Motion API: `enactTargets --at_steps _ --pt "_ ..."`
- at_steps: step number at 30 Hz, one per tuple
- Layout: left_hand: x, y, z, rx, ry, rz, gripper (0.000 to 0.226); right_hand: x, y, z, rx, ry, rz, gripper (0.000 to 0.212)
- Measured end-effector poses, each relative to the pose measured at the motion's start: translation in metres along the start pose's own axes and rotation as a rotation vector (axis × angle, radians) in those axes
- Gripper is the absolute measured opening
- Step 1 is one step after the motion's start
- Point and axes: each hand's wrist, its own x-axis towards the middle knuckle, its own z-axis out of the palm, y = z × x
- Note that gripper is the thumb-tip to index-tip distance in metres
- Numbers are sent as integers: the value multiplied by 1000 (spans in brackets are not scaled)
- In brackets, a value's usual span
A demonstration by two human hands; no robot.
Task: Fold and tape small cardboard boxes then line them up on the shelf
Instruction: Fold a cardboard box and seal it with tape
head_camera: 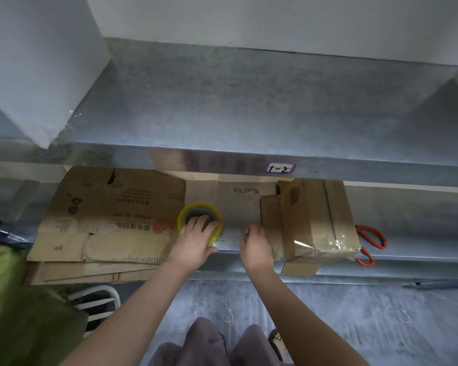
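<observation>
On the lower metal shelf, the left hand clamps the yellow-rimmed roll of clear packing tape, fingers hooked into the core and thumb round the outer edge. The right hand sits just beside it, its grip apparently pinching the free end of a thin clear tape strip stretched between the two hands.

The taped brown cardboard box lies immediately right of the right hand, long axis running front to back on the shelf. That hand is much the nearer, so I'd judge the strip goes rightward onto the box.

The right fingertips curl away from view, so the pinch is hard to confirm. The orange-handled scissors are half hidden behind the box, and the flattened brown cardboard sheets run under the upper shelf.
</observation>
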Motion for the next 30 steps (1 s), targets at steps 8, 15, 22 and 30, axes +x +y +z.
enactTargets --at_steps 8,15,22,30 --pt "-26 24 -41 -7 103 137 60 -99 -15 -60 -103 311 -613 28" --pt "-59 137 -65 -63 277 271 53 -138 49 -130 -222 482 -605 43" --pt "-56 234 -46 31 220 241 57 -112 138 -166 -239 485 -423 41" --pt "-44 240 -22 -142 173 -16 59 -82 177 -177 50 185 -325 48"
